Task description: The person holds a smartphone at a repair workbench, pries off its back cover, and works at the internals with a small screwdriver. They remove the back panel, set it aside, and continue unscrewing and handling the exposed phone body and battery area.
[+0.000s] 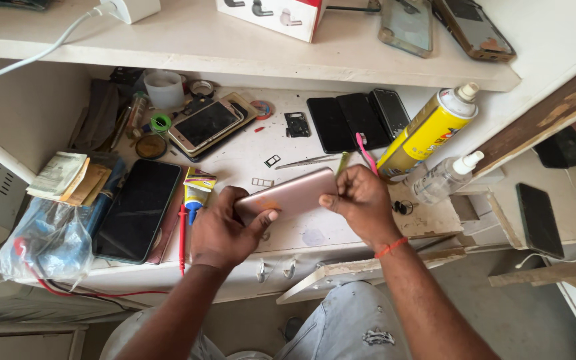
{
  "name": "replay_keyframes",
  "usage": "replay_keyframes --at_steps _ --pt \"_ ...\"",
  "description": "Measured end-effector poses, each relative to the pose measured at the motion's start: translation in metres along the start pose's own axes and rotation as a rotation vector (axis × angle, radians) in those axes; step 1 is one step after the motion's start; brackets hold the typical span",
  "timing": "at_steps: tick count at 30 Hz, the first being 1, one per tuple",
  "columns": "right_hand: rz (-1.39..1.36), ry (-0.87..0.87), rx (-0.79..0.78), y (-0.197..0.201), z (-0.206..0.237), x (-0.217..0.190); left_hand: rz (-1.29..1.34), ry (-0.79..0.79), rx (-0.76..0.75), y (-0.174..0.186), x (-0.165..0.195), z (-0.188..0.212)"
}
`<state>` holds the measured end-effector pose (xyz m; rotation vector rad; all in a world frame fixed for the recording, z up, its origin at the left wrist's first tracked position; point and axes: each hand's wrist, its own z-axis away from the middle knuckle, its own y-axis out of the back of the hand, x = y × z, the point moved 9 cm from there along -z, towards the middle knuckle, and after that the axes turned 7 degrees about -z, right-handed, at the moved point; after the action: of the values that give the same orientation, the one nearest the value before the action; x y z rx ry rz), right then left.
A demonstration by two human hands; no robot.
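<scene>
Held over the worktop's (248,157) front edge: rose-gold phone (291,195), back cover facing up and seemingly not yet lifted off. Left hand (225,230) wrapped around its lower end, thumb pressed along the side. Right hand (361,200) pinched on the upper corner, fingertips tight together. Near the back edge, tweezers (308,161) and SIM tray (272,161) lying loose.

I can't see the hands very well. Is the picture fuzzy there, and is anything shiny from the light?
In the head view, the left hand and right hand look slightly soft from motion, as does the pink phone they hold; the yellow spray can stays sharper; the big dark phone shows only dull sheen; light is even daylight, shadows faint.
</scene>
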<state>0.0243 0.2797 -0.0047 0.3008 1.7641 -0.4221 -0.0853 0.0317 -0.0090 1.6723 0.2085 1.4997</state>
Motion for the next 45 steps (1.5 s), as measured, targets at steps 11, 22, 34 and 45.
replay_keyframes --at_steps 11,22,34,45 --pt "0.332 -0.169 -0.256 -0.030 -0.044 -0.026 0.335 -0.009 -0.445 -0.044 0.064 -0.027" --pt "0.978 -0.273 -0.489 -0.036 -0.073 -0.020 0.794 0.051 -0.380 -0.081 0.047 -0.029" --pt "0.602 -0.627 -0.225 -0.013 -0.051 0.015 0.814 0.156 -0.448 -0.092 0.028 -0.039" --pt "0.487 -0.760 0.002 -0.003 -0.039 0.017 0.751 0.185 -0.463 -0.093 0.026 -0.042"
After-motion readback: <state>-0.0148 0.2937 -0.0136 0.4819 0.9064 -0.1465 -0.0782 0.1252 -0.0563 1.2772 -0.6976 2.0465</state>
